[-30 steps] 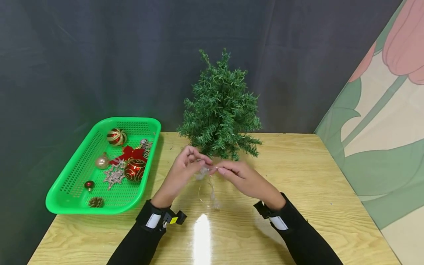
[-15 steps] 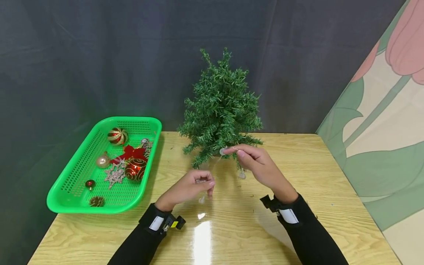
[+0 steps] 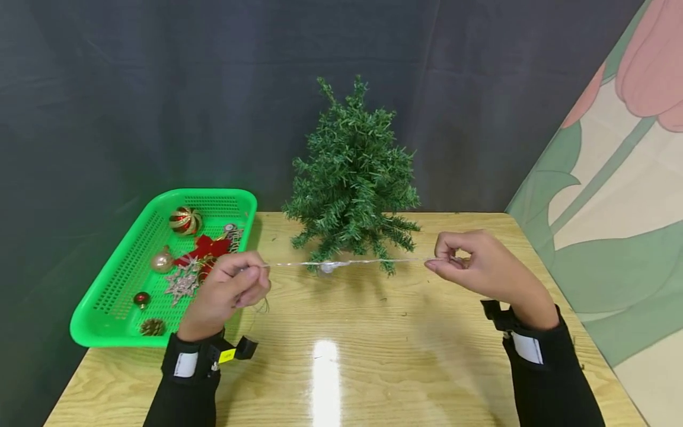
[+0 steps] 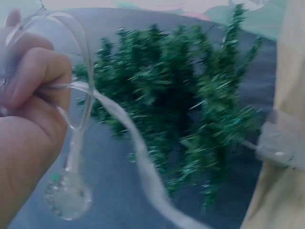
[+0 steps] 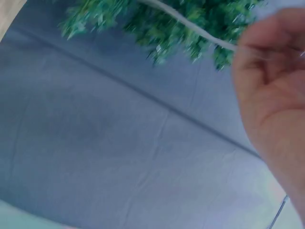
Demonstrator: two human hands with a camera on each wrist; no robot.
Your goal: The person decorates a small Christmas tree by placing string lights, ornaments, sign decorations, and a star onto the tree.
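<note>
A string of lights with clear wire (image 3: pixel 368 261) is stretched nearly level between my hands, in front of the small artificial Christmas tree (image 3: pixel 354 178). My left hand (image 3: pixel 224 293) pinches it near the right side of the green basket. On the right, my right hand (image 3: pixel 480 267) pinches the wire between thumb and forefinger. A round clear bulb (image 3: pixel 326 268) sits about midway along the stretch. In the left wrist view, loops of wire and another bulb (image 4: pixel 69 198) hang by the left fingers. The right wrist view shows the wire (image 5: pixel 195 29) running into the right fingers.
The green basket (image 3: pixel 114 252) at the left holds a striped bauble (image 3: pixel 185 221), a pearly bauble (image 3: pixel 162 261), a red bow (image 3: pixel 205 248), a glittery snowflake (image 3: pixel 182 283), a small red bauble (image 3: pixel 141 299) and a pinecone (image 3: pixel 152 327). A dark curtain (image 3: pixel 213 107) hangs behind the wooden table (image 3: pixel 384 367).
My hands were close together before the tree, then parted. The left has moved left to the basket and the right has moved right, drawing the string of lights out straight.
</note>
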